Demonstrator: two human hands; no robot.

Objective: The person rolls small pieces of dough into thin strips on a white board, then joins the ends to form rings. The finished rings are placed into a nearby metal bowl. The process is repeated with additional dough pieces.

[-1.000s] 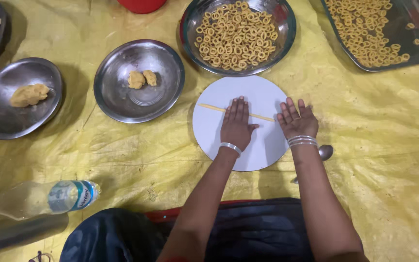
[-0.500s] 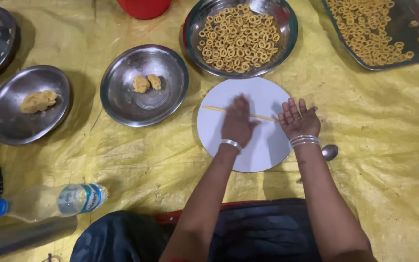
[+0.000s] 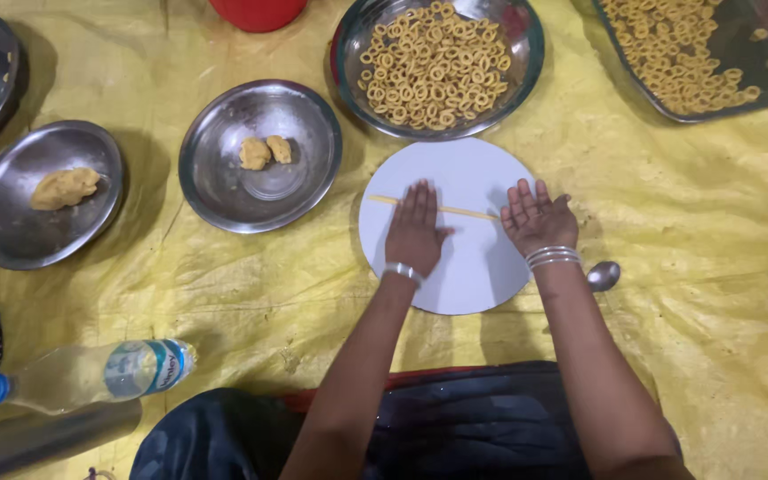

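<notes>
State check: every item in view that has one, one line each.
left hand: flat, palm down on the dough strand
right hand: flat, fingers spread, on the strand's right end
dough strand: rolled thin, lying across the white round board
middle steel bowl: holds two small dough lumps
left steel bowl: holds one dough lump
top steel bowl: full of dough rings
tray: part covered with rings
bottle: lying down, capped
spoon: bare

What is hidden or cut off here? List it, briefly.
Head view only:
- Thin yellow dough strand on the round white board: its middle is under the left hand, its right end under the right hand.
- Steel spoon: handle hidden behind the right forearm.
- Red container: cut off by the top edge.
</notes>
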